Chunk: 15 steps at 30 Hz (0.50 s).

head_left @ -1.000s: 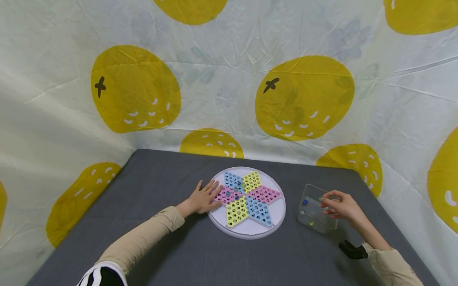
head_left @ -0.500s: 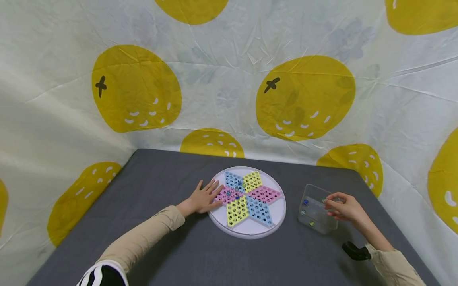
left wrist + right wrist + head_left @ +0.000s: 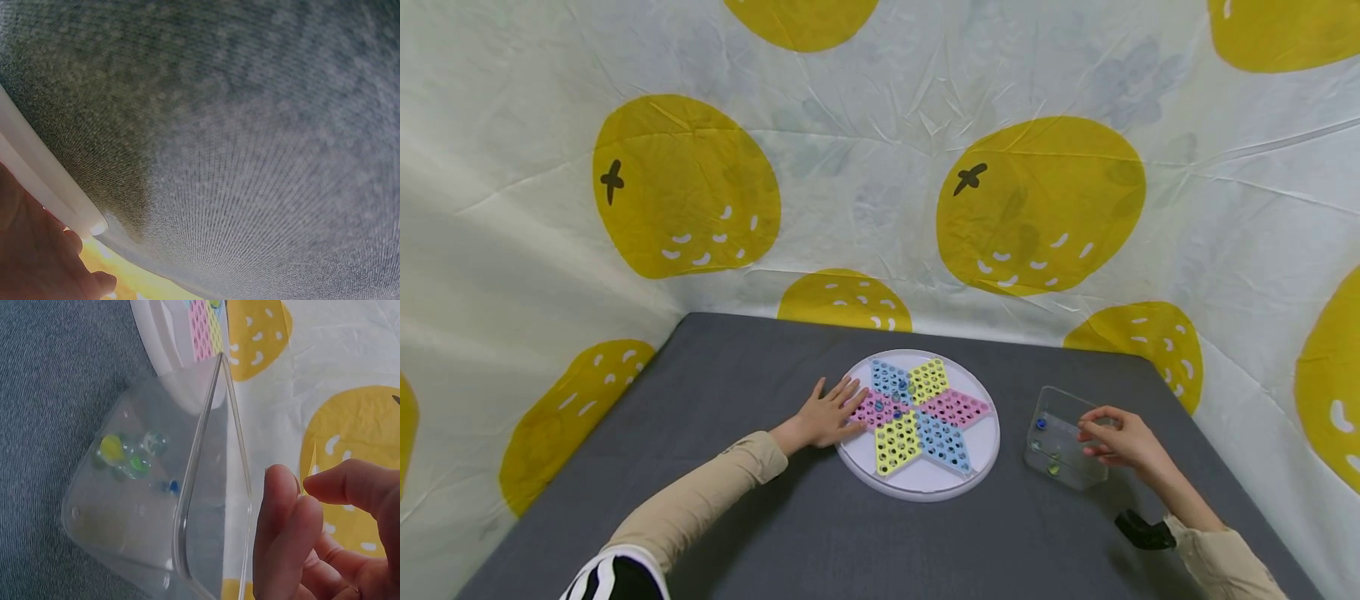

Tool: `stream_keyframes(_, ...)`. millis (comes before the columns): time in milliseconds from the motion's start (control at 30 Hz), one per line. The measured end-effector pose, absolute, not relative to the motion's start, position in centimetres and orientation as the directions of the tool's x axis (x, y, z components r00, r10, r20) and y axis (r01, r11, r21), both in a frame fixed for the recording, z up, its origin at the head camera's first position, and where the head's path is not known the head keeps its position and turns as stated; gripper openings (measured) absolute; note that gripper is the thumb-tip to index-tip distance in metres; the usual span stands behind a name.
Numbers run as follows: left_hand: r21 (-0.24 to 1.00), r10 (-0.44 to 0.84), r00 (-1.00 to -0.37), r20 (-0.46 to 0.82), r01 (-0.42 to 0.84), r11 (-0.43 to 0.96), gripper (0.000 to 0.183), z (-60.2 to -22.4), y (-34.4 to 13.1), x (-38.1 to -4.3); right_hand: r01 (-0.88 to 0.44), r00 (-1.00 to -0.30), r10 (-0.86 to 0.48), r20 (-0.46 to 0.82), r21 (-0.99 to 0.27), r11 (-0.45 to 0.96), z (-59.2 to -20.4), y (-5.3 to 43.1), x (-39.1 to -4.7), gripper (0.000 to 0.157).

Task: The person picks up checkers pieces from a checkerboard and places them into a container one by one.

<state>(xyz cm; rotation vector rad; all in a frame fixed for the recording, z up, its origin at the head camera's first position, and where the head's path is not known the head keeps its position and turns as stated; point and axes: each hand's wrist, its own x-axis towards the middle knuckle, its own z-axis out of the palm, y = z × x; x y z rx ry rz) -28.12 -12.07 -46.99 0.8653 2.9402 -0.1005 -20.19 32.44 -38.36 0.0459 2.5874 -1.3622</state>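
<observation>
My left hand (image 3: 830, 417) rests with spread fingers on the left edge of the round white Chinese checkers board (image 3: 925, 487). Its star has pink, yellow and blue points, and several marbles sit in holes near the middle and left. To the right of the board stands a clear plastic box (image 3: 1078, 479) holding a blue marble (image 3: 1041, 424), a clear marble (image 3: 1035, 447) and yellow-green ones (image 3: 1054, 468). Over the box's right side hangs my right hand (image 3: 1122, 442), thumb and fingers bent, a small gap between their tips. Nothing shows in that gap in the right wrist view.
A dark grey cloth (image 3: 880, 550) covers the table. Behind and at both sides hangs a white curtain (image 3: 865, 208) with large yellow fruit prints. A black strap-like piece (image 3: 1142, 531) sticks out at the right sleeve (image 3: 1225, 560).
The small greenish marble seen at my right fingertips is gone from them, and another marble shows beside the yellow-green one in the box. My left hand stays put.
</observation>
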Motion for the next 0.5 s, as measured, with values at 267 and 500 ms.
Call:
stream_keyframes(267, -0.019, 0.537, -0.839, -0.082, 0.54, 0.841, 0.064, -46.9, -12.0, -28.1, 0.095, -0.973, -0.123, -0.195, -0.825, 0.557, -37.9, 31.2, -19.9, 0.042)
stream_keyframes(500, -0.022, 0.536, -0.84, -0.089, 0.539, 0.842, 0.064, -46.8, -12.0, -27.9, 0.092, -0.97, -0.14, -0.2, -0.83, 0.55, -37.8, 29.7, -20.2, 0.041)
